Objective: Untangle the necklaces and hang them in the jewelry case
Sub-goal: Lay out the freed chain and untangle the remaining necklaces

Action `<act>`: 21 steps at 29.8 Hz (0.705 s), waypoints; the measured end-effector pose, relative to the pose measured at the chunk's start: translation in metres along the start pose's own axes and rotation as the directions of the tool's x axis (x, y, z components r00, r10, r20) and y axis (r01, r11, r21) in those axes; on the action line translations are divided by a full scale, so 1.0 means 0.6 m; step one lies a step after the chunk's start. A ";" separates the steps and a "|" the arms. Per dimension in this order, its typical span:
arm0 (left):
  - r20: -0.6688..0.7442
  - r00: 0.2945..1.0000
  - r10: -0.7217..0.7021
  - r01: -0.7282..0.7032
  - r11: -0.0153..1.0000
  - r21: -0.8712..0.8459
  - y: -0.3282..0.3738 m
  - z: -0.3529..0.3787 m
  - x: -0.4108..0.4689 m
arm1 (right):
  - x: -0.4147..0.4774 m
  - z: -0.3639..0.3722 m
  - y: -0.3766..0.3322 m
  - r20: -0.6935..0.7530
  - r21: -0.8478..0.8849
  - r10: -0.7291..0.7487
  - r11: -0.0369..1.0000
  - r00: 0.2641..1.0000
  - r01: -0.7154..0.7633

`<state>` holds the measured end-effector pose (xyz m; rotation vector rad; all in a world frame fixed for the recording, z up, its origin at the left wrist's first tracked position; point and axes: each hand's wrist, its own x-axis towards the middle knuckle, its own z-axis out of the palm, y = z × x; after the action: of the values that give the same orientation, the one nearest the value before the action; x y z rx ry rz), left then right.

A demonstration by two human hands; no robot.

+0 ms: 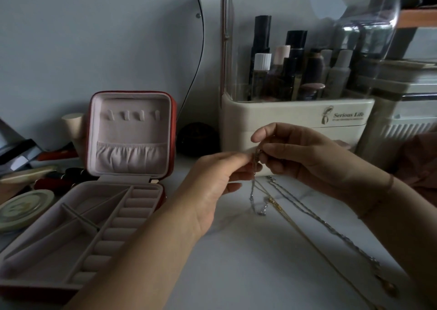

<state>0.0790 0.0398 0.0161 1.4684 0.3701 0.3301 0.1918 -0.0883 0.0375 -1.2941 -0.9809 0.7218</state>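
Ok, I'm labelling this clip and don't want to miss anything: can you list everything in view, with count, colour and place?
jewelry case: one, red, pink lining, open at left.
hooks: about four, pink, in its lid, bare.
silver necklace: one, dangling from both hands.
loose necklaces: two, silver and gold, on table at right.
organiser: one, cream, clear lid, back right.
bottles: several, dark and white, inside organiser.
tin: one, pale, round, far left.
table: one, white.
left hand: pinches silver necklace.
right hand: pinches silver necklace.
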 end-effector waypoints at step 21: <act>0.044 0.995 0.088 -0.083 0.992 -0.096 -0.004 -0.003 0.001 | 0.002 -0.003 0.002 -0.041 -0.169 -0.024 0.985 0.999 0.016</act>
<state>0.0784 0.0415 0.0134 1.3994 0.2499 0.3752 0.1942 -0.0876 0.0367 -1.4393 -1.0362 0.6029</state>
